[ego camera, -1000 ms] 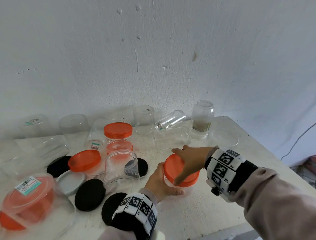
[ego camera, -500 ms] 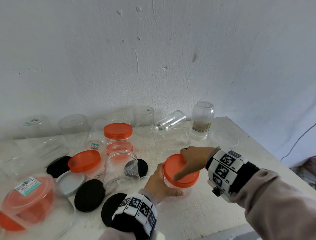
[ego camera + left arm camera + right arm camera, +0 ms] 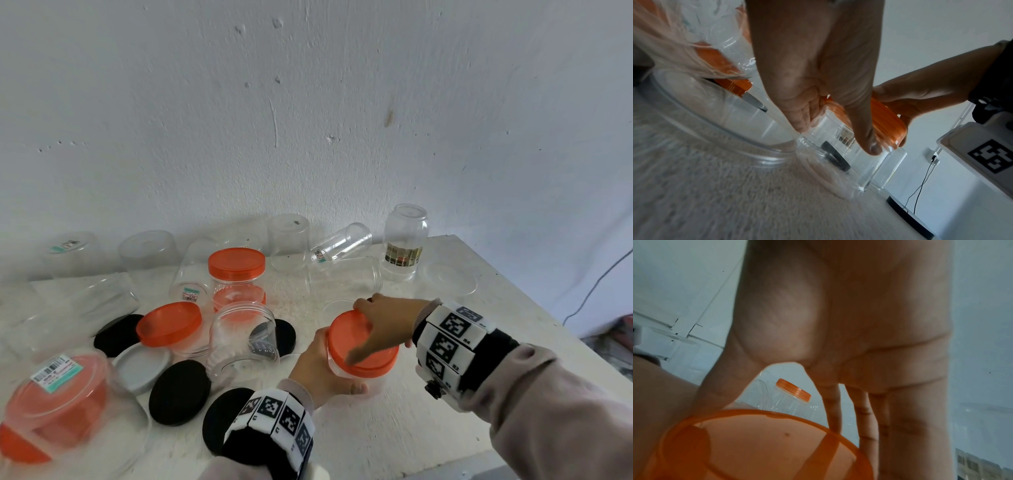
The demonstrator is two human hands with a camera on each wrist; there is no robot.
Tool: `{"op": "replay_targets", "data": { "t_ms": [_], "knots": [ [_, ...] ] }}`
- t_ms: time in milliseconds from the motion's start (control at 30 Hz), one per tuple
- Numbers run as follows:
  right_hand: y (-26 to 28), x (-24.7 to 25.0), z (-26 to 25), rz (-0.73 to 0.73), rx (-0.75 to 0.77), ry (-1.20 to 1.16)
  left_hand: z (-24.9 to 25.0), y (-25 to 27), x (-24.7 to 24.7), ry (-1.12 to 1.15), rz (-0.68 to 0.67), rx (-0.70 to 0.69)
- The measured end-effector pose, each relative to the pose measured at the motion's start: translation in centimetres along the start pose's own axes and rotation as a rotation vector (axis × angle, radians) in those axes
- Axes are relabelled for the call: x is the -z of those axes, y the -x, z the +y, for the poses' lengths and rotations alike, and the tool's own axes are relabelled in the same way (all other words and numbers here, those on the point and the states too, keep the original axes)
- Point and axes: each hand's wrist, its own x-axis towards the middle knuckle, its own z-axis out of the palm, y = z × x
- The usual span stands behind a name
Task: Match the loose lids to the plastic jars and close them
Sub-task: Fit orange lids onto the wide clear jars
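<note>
Near desk (image 3: 394, 431) front: left hand (image 3: 317, 368) wraps small clear plastic jar (image 3: 875, 164); right hand (image 3: 383, 320) clasps round orange screw lid (image 3: 363, 349). Light, thin-walled, slick; grip the lid's rim.

Near-left large jar (image 3: 58, 411) blurred, cut off by frame edge; its label unreadable. Left hand (image 3: 320, 368) hides most of held jar (image 3: 352, 375).

Two bare hands; each wrist wears a black band (image 3: 455, 346) with white square-code tiles, above pale beige sleeves (image 3: 561, 418)
</note>
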Motion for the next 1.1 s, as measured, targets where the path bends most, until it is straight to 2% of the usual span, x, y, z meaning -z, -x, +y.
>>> {"op": "replay_targets", "data": {
  "t_ms": [67, 267, 533, 800, 1100],
  "knots": [
    [-0.2, 0.0, 0.1, -0.004, -0.002, 0.032, 0.0, 0.0, 0.0, 0.012, -0.002, 0.004],
    [-0.4, -0.1, 0.0, -0.042, 0.155, 0.01, 0.1, -0.2, 0.0, -0.029, -0.007, 0.009],
    [-0.6, -0.5, -0.2, 0.033, -0.014, 0.024, -0.2, -0.2, 0.0, -0.017, 0.0, -0.013],
    [-0.4, -0.5, 0.0, -0.017, 0.126, -0.048, -0.2, -0.2, 0.1, -0.003, -0.006, -0.012],
    [-0.3, -1.4, -0.5, 0.092, -0.024, -0.03, -0.4, -0.3, -0.1, 0.052, 0.009, -0.018]
  ]
}}
